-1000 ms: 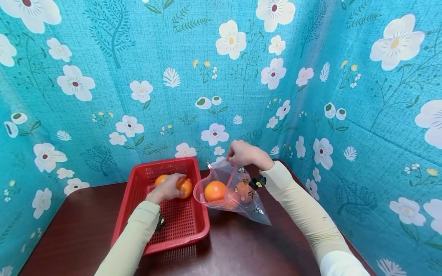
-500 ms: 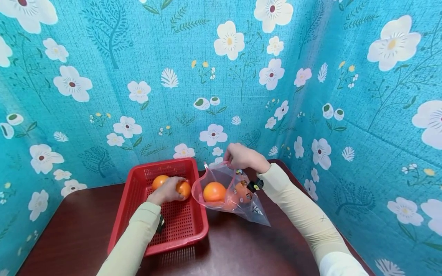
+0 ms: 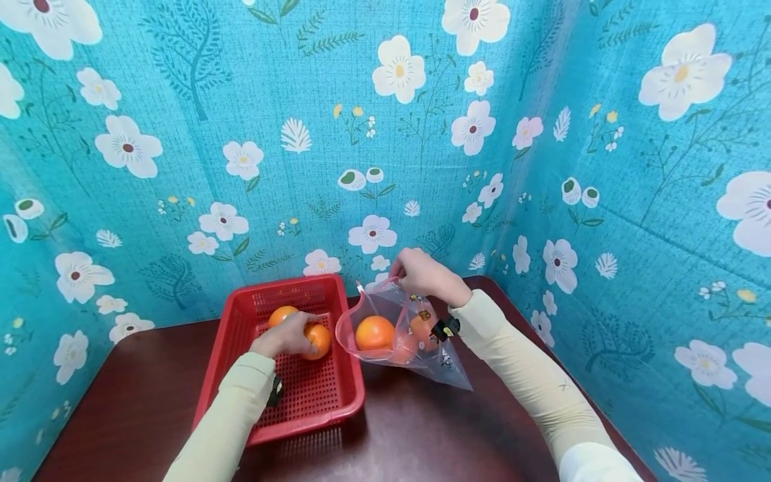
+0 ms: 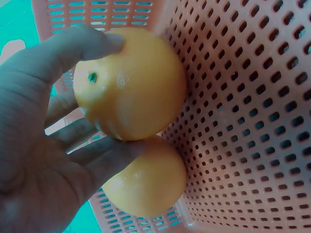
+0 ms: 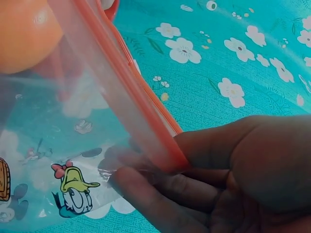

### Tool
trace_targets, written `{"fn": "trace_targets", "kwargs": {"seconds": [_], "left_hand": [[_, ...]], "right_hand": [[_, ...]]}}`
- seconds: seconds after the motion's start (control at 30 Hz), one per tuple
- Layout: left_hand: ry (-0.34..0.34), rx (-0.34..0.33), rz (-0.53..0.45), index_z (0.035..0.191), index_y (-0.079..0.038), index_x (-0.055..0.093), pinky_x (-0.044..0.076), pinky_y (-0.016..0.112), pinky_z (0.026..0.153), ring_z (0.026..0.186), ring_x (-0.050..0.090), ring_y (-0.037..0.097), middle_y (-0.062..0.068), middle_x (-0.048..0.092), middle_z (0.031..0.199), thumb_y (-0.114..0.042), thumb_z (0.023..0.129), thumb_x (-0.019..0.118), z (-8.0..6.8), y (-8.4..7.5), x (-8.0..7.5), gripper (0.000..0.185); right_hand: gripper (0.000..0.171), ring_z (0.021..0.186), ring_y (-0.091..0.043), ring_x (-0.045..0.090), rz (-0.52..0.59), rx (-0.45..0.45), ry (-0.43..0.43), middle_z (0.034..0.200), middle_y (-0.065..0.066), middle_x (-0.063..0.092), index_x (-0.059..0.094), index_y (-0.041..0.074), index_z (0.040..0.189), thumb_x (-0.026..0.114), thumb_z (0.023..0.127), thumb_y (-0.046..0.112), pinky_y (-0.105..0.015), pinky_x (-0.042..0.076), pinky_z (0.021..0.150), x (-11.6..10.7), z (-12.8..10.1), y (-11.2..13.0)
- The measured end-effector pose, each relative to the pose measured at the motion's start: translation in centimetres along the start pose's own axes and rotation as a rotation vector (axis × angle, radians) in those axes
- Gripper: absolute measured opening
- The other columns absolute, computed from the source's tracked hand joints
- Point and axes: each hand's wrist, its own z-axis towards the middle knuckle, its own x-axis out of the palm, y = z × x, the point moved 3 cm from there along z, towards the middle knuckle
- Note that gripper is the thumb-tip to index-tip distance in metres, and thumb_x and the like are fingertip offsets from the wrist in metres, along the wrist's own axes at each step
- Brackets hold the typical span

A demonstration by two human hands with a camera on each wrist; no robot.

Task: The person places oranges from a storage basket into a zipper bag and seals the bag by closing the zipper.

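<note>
The left hand (image 3: 288,337) is inside the red basket (image 3: 241,375). Its thumb and fingers curl round an orange (image 3: 316,339) and hold it. In the left wrist view the thumb lies on top of this orange (image 4: 129,82) and the fingers (image 4: 97,155) go under it. A second orange (image 3: 280,314) sits right behind it, in the far corner of the basket. The two oranges touch each other. The second orange (image 4: 146,177) rests against the basket wall (image 4: 252,97), which is full of little holes.

The right hand (image 3: 423,274) is up above the worktop (image 3: 409,435), near its far edge. It pinches the top edge of a clear plastic bag (image 3: 442,368). In the right wrist view the fingers (image 5: 160,194) and thumb squeeze the orange strip (image 5: 121,92) along the mouth of the bag. The bag hangs down from the hand and its bottom lies on the worktop. The mouth of the bag is open and faces the basket. One orange in the bag (image 3: 374,333) shows well, close to the mouth. More orange fruit (image 3: 421,328) sits deeper in the bag, but I cannot tell how many. The bag has small cartoon pictures on it, like a duck with a bow (image 5: 73,189).

The basket sits on the left half of the dark brown worktop, with its far end close to the back edge. The bag is just beside the basket, on its right. Both arms wear pale yellow sleeves (image 3: 524,375). A blue cloth with white flowers (image 3: 385,134) stands all round the worktop, behind it and at both sides.
</note>
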Motion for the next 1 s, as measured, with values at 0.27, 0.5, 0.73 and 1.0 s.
{"fn": "trace_targets", "kwargs": {"seconds": [0.27, 0.5, 0.73, 1.0], "left_hand": [[0.029, -0.003, 0.013, 0.138, -0.005, 0.061, 0.057, 0.041, 0.084, 0.094, 0.059, 0.022, 0.007, 0.067, 0.116, -0.015, 0.080, 0.086, -0.7, 0.1, -0.3, 0.064], [0.041, 0.009, -0.011, 0.136, -0.004, 0.062, 0.058, 0.040, 0.082, 0.094, 0.060, 0.021, 0.006, 0.067, 0.114, -0.014, 0.077, 0.087, -1.0, 0.2, -0.6, 0.065], [0.043, 0.021, -0.034, 0.135, -0.003, 0.062, 0.057, 0.041, 0.085, 0.094, 0.060, 0.022, 0.008, 0.067, 0.117, -0.013, 0.079, 0.087, -1.0, 0.6, -0.6, 0.062], [0.030, 0.077, -0.020, 0.132, -0.001, 0.064, 0.057, 0.040, 0.083, 0.093, 0.060, 0.021, 0.007, 0.068, 0.115, -0.011, 0.076, 0.088, -1.2, 0.5, -0.6, 0.062]], "right_hand": [[0.019, 0.053, -0.015, 0.049, 0.030, 0.005, 0.010, 0.076, -0.011, 0.070, 0.078, 0.002, 0.090, 0.060, 0.092, -0.005, -0.023, 0.037, 0.047, 0.2, 0.2, -0.1], [0.020, 0.050, -0.014, 0.046, 0.032, 0.001, 0.019, 0.066, -0.005, 0.063, 0.078, 0.004, 0.087, 0.060, 0.092, -0.004, -0.023, 0.036, 0.046, 0.2, 0.4, 0.0], [0.019, 0.053, -0.015, 0.048, 0.025, 0.012, 0.028, 0.079, -0.015, 0.071, 0.078, 0.003, 0.088, 0.060, 0.093, -0.003, -0.024, 0.038, 0.048, 0.1, 0.2, 0.1], [0.018, 0.055, -0.016, 0.051, 0.028, 0.019, 0.035, 0.081, -0.013, 0.072, 0.078, 0.003, 0.090, 0.062, 0.093, -0.003, -0.024, 0.042, 0.049, 0.1, 0.1, 0.1]]}}
